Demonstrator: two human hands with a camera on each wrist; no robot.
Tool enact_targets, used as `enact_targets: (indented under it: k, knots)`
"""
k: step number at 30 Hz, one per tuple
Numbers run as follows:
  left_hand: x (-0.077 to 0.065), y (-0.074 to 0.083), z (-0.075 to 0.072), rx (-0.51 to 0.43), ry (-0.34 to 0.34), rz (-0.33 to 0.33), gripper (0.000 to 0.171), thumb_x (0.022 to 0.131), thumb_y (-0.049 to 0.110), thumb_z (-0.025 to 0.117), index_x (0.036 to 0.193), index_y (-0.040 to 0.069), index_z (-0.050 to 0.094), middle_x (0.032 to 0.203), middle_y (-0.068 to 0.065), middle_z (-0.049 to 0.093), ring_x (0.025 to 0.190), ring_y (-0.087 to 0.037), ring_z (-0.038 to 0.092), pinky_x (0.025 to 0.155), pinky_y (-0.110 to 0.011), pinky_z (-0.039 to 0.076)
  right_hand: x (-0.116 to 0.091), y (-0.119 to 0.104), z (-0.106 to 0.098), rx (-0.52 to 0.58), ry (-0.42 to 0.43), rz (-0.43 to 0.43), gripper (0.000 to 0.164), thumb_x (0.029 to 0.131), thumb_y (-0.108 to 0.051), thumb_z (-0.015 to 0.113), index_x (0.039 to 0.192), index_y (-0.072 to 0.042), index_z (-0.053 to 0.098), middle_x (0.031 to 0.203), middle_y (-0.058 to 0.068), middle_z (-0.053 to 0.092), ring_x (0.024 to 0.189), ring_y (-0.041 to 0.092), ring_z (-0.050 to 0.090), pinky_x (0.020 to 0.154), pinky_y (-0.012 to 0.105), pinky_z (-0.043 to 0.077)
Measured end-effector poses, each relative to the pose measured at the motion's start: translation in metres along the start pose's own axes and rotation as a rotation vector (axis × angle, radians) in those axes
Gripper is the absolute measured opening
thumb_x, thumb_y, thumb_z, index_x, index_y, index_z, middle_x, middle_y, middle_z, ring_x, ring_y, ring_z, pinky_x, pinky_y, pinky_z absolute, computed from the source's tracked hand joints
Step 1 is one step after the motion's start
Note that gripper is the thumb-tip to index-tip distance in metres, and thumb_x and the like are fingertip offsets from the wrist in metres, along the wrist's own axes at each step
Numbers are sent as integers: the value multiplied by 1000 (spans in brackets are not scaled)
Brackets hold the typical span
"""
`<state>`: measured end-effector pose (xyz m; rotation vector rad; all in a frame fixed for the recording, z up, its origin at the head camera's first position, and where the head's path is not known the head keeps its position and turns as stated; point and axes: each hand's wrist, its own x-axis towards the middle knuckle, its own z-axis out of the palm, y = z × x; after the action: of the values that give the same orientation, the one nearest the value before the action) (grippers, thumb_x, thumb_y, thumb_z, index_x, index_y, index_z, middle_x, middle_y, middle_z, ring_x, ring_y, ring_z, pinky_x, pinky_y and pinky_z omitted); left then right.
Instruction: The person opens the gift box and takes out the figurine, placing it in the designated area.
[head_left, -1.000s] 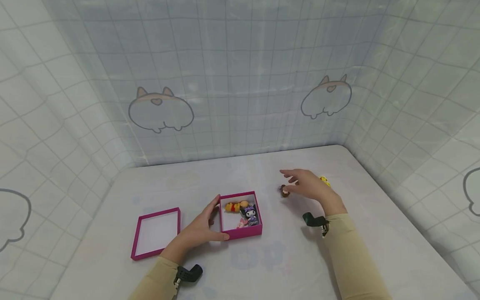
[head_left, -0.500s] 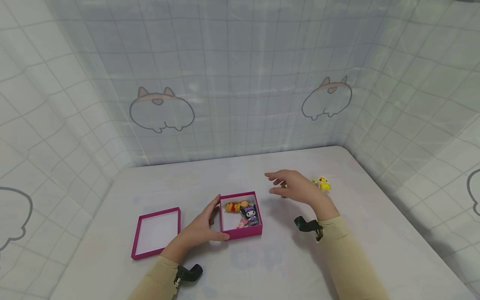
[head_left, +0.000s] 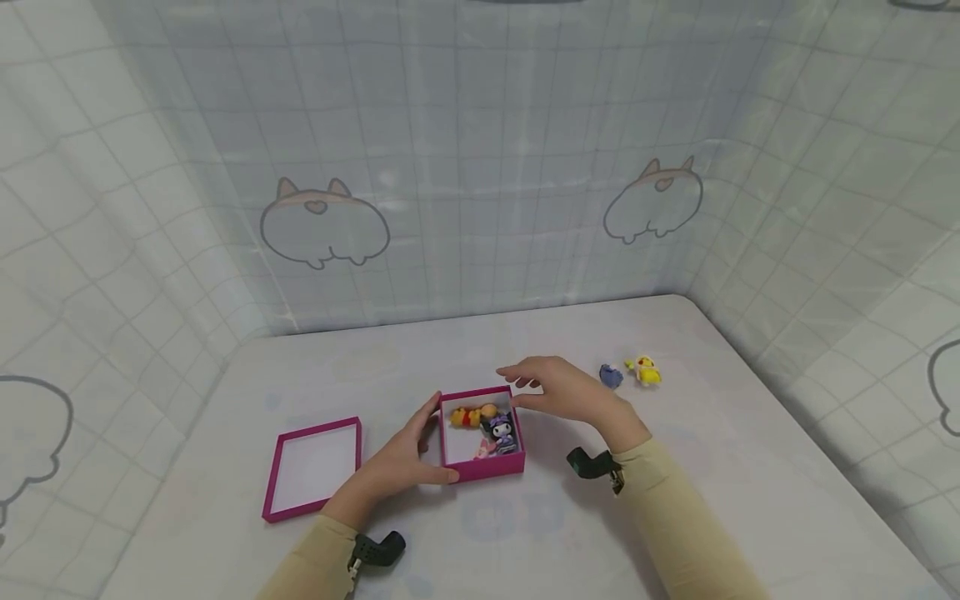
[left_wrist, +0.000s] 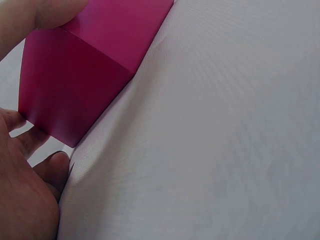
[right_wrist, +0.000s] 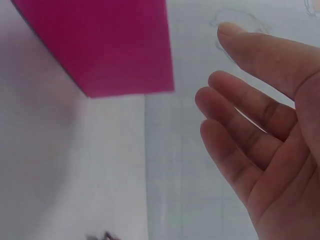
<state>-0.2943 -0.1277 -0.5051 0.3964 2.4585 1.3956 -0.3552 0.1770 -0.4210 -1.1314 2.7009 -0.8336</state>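
A magenta box [head_left: 489, 468] with a white inside stands open-topped on the table. My left hand [head_left: 397, 461] grips it at the left, thumb on the front wall and fingers toward the back corner. Inside lie a yellow bear figurine in red [head_left: 466, 416], a round tan piece [head_left: 489, 409], a black-and-purple figurine [head_left: 501, 431] and a small pink figurine [head_left: 484, 450]. My right hand [head_left: 564, 390] hovers at the box's back right corner. The right wrist view shows its fingers [right_wrist: 232, 155] loosely extended, nothing between them, beside the magenta wall [right_wrist: 115, 45].
Left of the box lies its shallow magenta-rimmed lid [head_left: 297, 508], white side up. A blue figurine [head_left: 611, 376] and a yellow figurine [head_left: 645, 371] sit at the back right. Grid-patterned curtains [head_left: 480, 167] surround the table's back and sides.
My right hand has moved left from over the small brown figurine to the box's corner. This uncovers the blue and yellow figurines; the brown one is now out of sight. My left hand stays put.
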Motion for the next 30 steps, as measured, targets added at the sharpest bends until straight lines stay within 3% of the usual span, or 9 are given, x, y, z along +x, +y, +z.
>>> enact_targets:
  k: [7,12,23,30]
  knots:
    - [1,-1,0,-10,0,9,126,65,46,90,160,29,10,163,1,19,147,-26,23,107,-48,40,10,-10,11,-20,-38,-38,49,90,-26,75,136,-17,62,128,0,64,105,14,60,90,34,54]
    - [1,-1,0,-12,-6,16,126,65,47,90,160,28,10,163,1,18,147,-25,22,108,-49,38,19,-14,18,2,-61,-69,48,92,-31,72,136,-13,62,125,2,65,103,21,63,88,38,55]
    - [-1,0,-3,-14,-16,19,128,64,49,90,160,28,8,163,4,18,146,-22,24,109,-47,38,37,-23,36,-12,-95,-143,46,93,-26,72,136,-12,62,119,4,68,101,18,64,87,25,53]
    - [-1,0,-4,-33,-26,41,125,68,43,90,160,25,8,163,2,16,147,-24,22,110,-47,37,43,-28,42,-24,-112,-151,46,93,-25,72,134,-11,63,115,1,68,100,15,64,87,23,52]
